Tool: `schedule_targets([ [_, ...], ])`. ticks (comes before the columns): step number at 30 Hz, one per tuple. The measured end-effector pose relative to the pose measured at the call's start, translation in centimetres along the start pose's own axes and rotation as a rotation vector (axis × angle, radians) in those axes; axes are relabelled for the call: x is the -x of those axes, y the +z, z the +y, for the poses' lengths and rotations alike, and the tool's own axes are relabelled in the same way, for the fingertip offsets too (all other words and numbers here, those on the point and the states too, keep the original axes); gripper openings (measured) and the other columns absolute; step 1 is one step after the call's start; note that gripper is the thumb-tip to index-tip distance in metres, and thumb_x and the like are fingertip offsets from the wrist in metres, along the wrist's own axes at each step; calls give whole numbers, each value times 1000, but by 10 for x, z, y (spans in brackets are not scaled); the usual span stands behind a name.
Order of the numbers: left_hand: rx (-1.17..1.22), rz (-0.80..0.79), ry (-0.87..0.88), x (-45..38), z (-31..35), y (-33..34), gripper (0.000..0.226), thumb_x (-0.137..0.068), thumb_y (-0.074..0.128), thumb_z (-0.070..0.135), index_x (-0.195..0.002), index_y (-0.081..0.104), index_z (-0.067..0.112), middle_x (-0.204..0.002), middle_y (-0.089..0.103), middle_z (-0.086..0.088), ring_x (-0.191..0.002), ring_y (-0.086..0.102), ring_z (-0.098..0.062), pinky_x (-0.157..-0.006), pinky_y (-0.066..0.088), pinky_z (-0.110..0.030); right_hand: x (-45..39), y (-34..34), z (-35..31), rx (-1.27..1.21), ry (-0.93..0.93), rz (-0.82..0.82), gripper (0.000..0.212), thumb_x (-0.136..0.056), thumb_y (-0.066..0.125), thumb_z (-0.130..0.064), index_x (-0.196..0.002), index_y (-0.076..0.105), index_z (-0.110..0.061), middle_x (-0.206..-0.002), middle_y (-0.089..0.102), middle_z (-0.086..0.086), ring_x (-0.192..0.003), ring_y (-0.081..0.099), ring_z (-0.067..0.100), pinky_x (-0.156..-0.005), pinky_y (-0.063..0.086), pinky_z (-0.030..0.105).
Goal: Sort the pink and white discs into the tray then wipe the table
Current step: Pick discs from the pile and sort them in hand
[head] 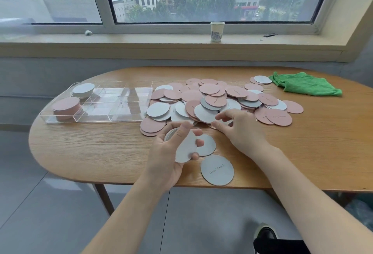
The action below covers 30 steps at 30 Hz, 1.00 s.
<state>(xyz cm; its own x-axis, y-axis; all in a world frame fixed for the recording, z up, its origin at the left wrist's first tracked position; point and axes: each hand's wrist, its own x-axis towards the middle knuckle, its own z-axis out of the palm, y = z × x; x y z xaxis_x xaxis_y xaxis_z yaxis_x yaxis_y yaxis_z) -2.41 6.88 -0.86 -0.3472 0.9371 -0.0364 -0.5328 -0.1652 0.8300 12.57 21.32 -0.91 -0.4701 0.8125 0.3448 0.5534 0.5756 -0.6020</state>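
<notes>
Left hand (171,150): palm up, fingers curled, gripping stacked white discs (184,148), tilted on edge.
Right hand (240,128): palm down, fingertips pinching a disc at the pile (218,100).

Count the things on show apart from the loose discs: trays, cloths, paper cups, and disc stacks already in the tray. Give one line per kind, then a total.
Clear tray: 1
Green cloth: 1
Paper cup: 1
Disc stacks in the tray: 2, a pink stack and a white stack
Total: 5
</notes>
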Motion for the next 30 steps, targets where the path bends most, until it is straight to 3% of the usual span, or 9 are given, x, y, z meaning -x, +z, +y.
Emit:
schedule_targets([
  [3, -82, -2, 22, 1, 3, 0, 39, -75, 84, 35, -98, 65, 9, -96, 70, -24, -73, 65, -32, -49, 43, -30, -13, 8, -2, 51, -80, 2, 35, -87, 77, -38, -111, 74, -14, -104, 67, -2, -88, 49, 7, -72, 30, 13],
  [6, -116, -26, 29, 3, 2, 0, 19, -83, 85, 21, -89, 69, 13, -92, 67, -24, -75, 64, -34, -53, 42, -32, -27, 17, -2, 64, -90, -62, 40, -82, 80, -43, -111, 74, -15, -101, 68, -3, -90, 53, 10, -77, 34, 20],
  [10, -154, -73, 44, 5, 2, -2, 17, -80, 84, 7, -90, 71, 11, -91, 65, -24, -79, 63, -35, -54, 47, -34, -38, 22, 2, 78, -66, -89, 42, -76, 84, -47, -106, 75, -20, -101, 72, -4, -96, 61, 17, -86, 46, 29],
  [15, -152, -44, 39, 1, 1, -5, 21, -79, 81, 3, -95, 71, 12, -97, 68, -22, -83, 67, -31, -55, 49, -35, -40, 21, 2, -17, 2, -74, 32, -71, 88, -43, -94, 79, -23, -88, 73, -8, -80, 62, 8, -78, 49, 26],
  [19, -146, -52, 25, 1, 2, -5, 23, -79, 80, 2, -97, 70, 11, -98, 69, -21, -84, 67, -30, -56, 50, -35, -41, 17, 2, -167, 25, -112, 9, -84, 82, -32, -85, 79, -23, -73, 74, -4, -65, 70, 6, -72, 58, 23],
  [22, -146, -48, 16, 0, 2, -6, 22, -82, 79, 1, -99, 69, 10, -97, 69, -20, -85, 67, -30, -57, 49, -35, -41, 14, 4, 22, -112, -31, 19, -94, 69, -33, -91, 78, -16, -75, 71, 1, -73, 63, 18, -64, 43, 10],
  [25, -140, -25, 20, -1, 1, -6, 26, -84, 81, 3, -105, 67, 9, -91, 66, -17, -87, 66, -29, -60, 50, -36, -35, 11, 5, 10, -210, 106, 20, -98, 65, -28, -95, 77, -12, -69, 68, -2, -64, 56, 12, -62, 43, 27],
  [28, -92, 23, 36, -3, 1, -5, 36, -81, 84, 10, -111, 64, 7, -92, 67, -17, -89, 65, -30, -64, 51, -38, -15, 4, -6, -97, -304, 275, 18, -98, 66, -23, -99, 78, -11, -72, 65, -18, -64, 58, 0, -62, 45, 18],
  [30, -59, 61, 55, -4, 1, -5, 46, -76, 90, 20, -113, 64, 10, -95, 68, -15, -92, 66, -30, -68, 54, -38, 4, 5, -19, -111, -389, 358, 14, -96, 69, -19, -98, 78, -9, -81, 74, -9, -69, 64, 4, -64, 51, 22],
])
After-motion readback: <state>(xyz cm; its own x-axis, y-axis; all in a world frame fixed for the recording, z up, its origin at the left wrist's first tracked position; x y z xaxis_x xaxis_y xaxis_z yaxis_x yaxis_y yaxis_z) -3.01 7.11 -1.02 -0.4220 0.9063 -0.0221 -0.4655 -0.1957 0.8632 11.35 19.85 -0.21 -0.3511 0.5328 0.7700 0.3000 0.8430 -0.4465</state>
